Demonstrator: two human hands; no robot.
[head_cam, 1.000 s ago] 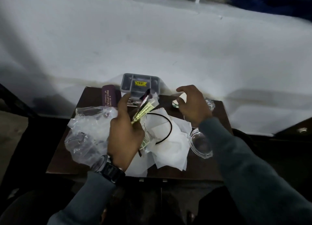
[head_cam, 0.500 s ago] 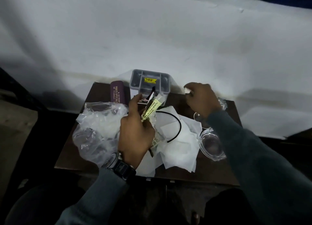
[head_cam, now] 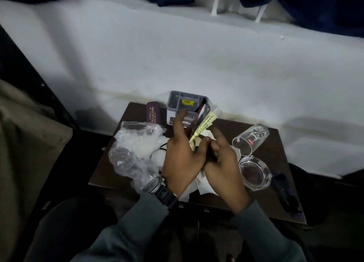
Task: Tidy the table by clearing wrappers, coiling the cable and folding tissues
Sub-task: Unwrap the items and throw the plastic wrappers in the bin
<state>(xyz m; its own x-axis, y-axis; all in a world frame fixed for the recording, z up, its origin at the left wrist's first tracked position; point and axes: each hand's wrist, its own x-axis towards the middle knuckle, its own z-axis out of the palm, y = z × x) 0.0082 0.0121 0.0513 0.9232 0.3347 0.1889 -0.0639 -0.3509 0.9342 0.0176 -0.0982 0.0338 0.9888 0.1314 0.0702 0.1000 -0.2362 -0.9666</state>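
My left hand [head_cam: 181, 159] holds a bunch of wrappers [head_cam: 202, 124], a yellow printed one and a dark one, upright over the middle of the small brown table [head_cam: 262, 200]. My right hand [head_cam: 222, 163] presses against the left one at the base of the wrappers, fingers curled there. White tissues [head_cam: 202, 185] lie under both hands, mostly hidden. Only a short bit of the black cable [head_cam: 162, 146] shows beside my left hand. A crumpled clear plastic bag [head_cam: 136, 149] lies on the table's left part.
A grey compartment organiser [head_cam: 181, 102] and a maroon spectacle case [head_cam: 153, 114] stand at the table's back edge against the white wall. A drinking glass [head_cam: 250, 139] lies on its side at the right, with a glass ashtray [head_cam: 255, 173] in front of it.
My right hand came back from the table's far right corner to meet my left hand at the wrappers. The camera view shifted, and the glass now shows uncovered.
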